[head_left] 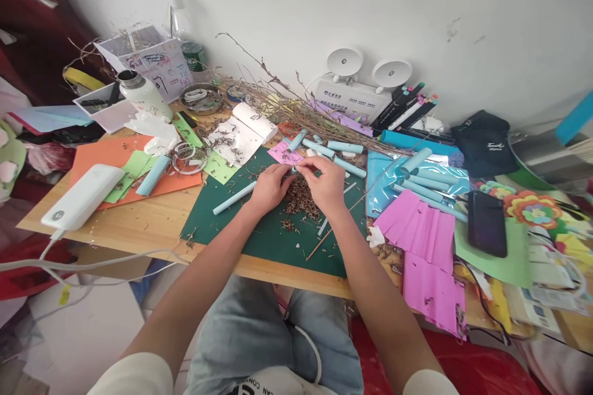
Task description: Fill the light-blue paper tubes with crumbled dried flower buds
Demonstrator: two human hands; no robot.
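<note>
Left hand (270, 188) and right hand (325, 182), fingers (311, 163) pinched on a mostly hidden blue piece (293, 170); a dish (215, 101) holds cable (196, 95).

Green mat (275, 241), pink paper (419, 228) and markers (410, 112) show a craft workspace.

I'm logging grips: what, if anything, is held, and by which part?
The left hand and right hand pinch a pale-blue object between them; which part, I cannot tell.

I wear a white top (299, 381) with black capital letters (263, 381), some reading "CAN CON", short off-white sleeves (132, 376), and faded light-blue jeans (236, 336) over both legs.
</note>
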